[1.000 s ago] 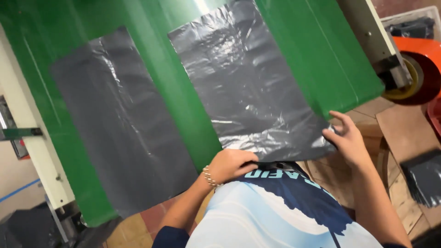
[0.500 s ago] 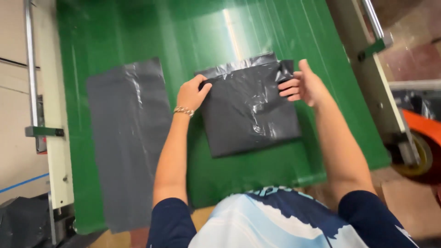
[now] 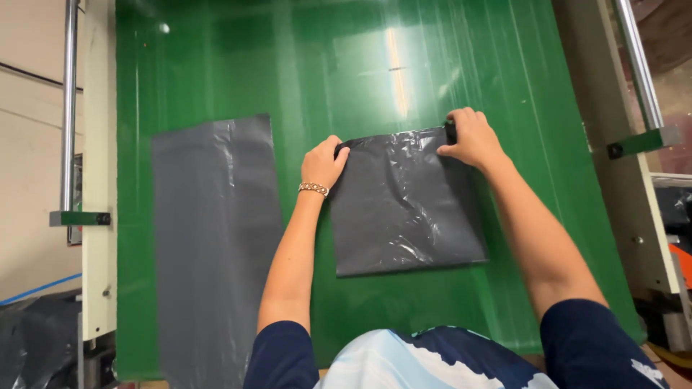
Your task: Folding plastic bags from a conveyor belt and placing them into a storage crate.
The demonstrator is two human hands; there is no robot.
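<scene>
The folded grey plastic bag lies flat on the green conveyor belt, right of an unfolded grey bag. The left hand and right hand each pinch 1 far corner. Keep both corners level and aligned, and press the edge flat so the layers stay square.

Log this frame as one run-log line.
left hand: grips folded grey bag top-left corner | right hand: grips top-right corner | flat grey bag: untouched on green belt
</scene>
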